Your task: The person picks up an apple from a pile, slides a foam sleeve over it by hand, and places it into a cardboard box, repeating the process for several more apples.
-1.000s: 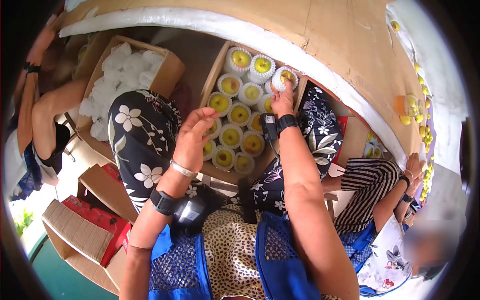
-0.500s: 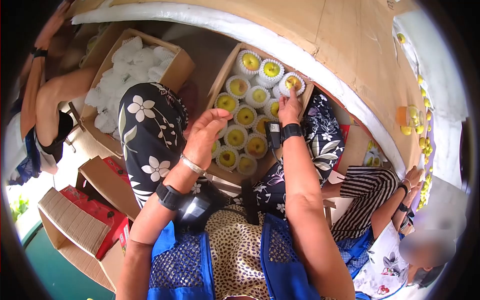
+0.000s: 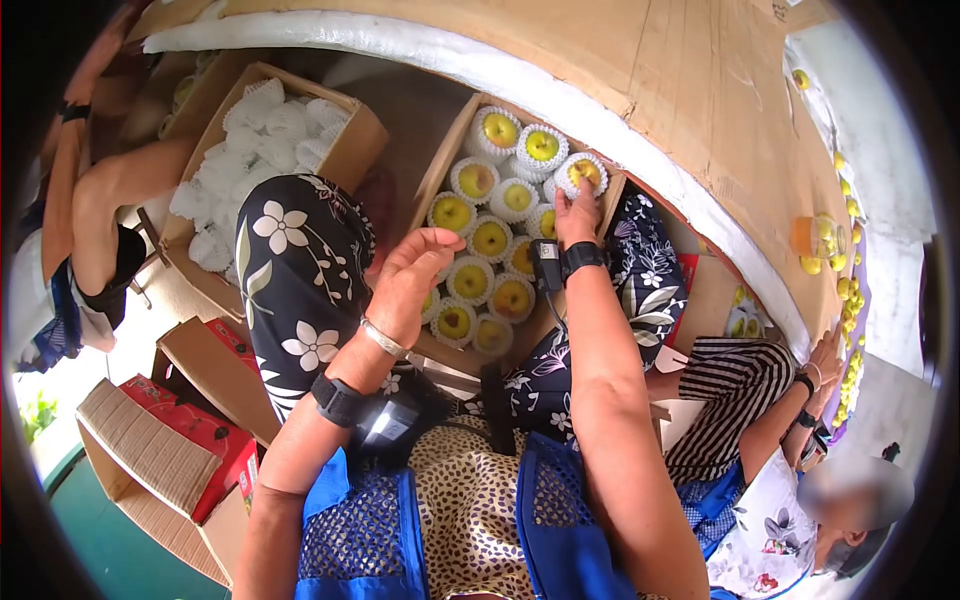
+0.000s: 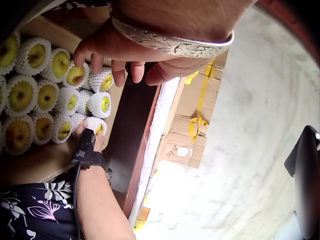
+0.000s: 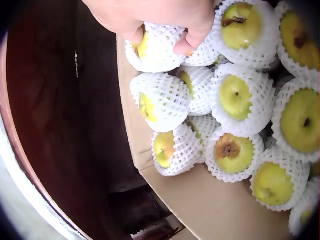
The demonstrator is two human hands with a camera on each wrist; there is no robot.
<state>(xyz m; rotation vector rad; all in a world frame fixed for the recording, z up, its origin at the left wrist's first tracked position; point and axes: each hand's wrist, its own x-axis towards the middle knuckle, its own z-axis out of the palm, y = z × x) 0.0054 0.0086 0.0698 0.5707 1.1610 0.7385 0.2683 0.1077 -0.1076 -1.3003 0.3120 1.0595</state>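
Yellow-green apples in white foam nets fill a cardboard box (image 3: 430, 188) in front of me. My right hand (image 3: 577, 215) is at its far right corner, fingers and thumb on a netted apple (image 3: 583, 172). In the right wrist view, the thumb and fingertips sit around the foam net (image 5: 157, 50) of that apple, which nestles among the others. My left hand (image 3: 403, 285) hovers over the box's left side with loosely bent fingers and holds nothing. The left wrist view shows its fingers (image 4: 118, 72) spread above the apples.
A second box (image 3: 360, 140) heaped with white foam nets stands left. Opened cartons (image 3: 150, 450) lie lower left. A cardboard-covered table (image 3: 700, 110) with a padded white edge curves across the far side. Other people sit at both sides; fruit and a jar (image 3: 820, 236) lie right.
The head view has shifted slightly. My right hand has drawn back a little on the apple, so its fingers cover less of it. My left hand stays over the box.
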